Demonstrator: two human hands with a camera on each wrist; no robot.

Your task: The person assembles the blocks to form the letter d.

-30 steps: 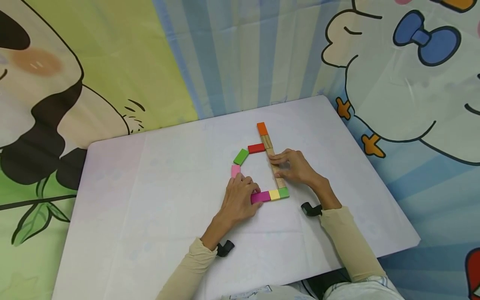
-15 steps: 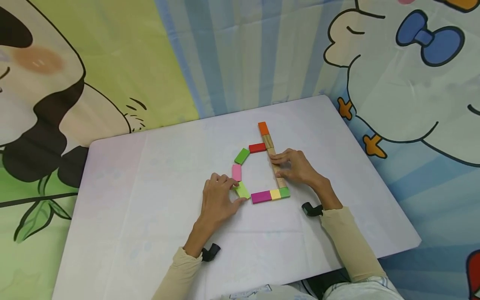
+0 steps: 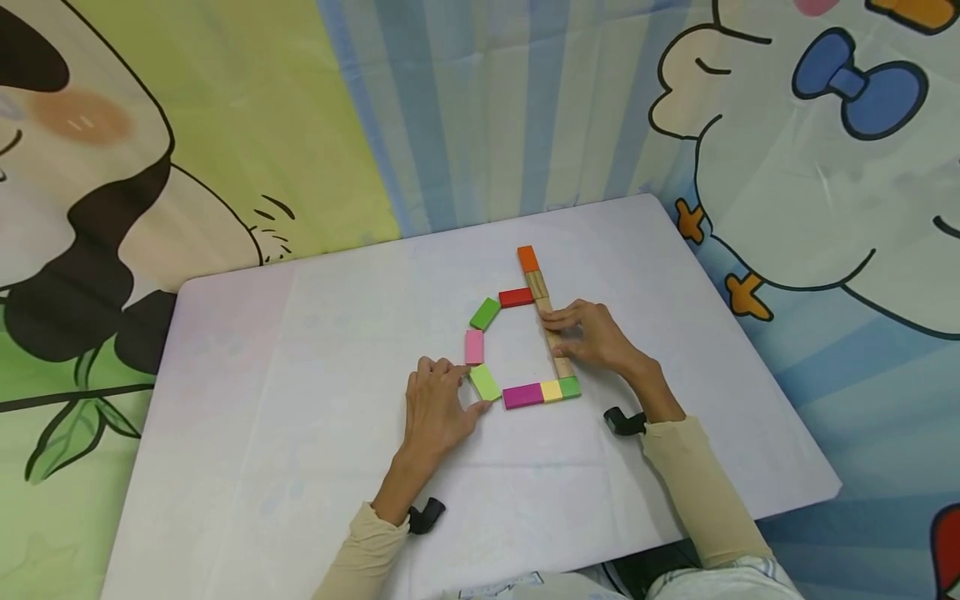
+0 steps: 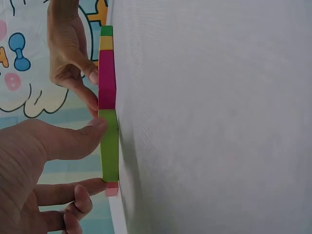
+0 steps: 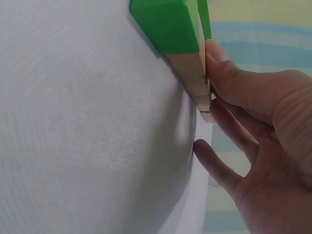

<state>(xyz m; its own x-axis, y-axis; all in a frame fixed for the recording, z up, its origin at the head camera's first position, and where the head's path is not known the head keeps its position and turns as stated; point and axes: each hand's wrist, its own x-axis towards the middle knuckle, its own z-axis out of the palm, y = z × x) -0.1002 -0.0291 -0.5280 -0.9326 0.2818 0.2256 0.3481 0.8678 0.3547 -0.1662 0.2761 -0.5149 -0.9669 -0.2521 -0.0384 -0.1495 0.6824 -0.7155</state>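
My left hand [image 3: 437, 408] pinches a lime green block [image 3: 485, 382] by its two ends, thumb at one and index finger at the other; the left wrist view shows this block [image 4: 110, 146] flat on the table. A pink block [image 3: 474, 347] lies just beyond it, and a magenta block [image 3: 522, 396] beside it. Across the ring of blocks, my right hand [image 3: 592, 333] rests its thumb and fingertips on a straight row of plain wooden blocks [image 3: 552, 342]. In the right wrist view that thumb lies against the row near a green end block [image 5: 168, 24].
A yellow block [image 3: 551, 390] and the green block extend the near side. Red [image 3: 516, 297] and green [image 3: 485, 313] blocks curve along the far side, with an orange block [image 3: 528, 258] at the row's tip. Printed curtains [image 3: 480, 108] hang behind the white table [image 3: 300, 400].
My left hand has moved left, off the magenta block, and now pinches the lime green block, which came into sight. The right hand has stayed on the wooden row.
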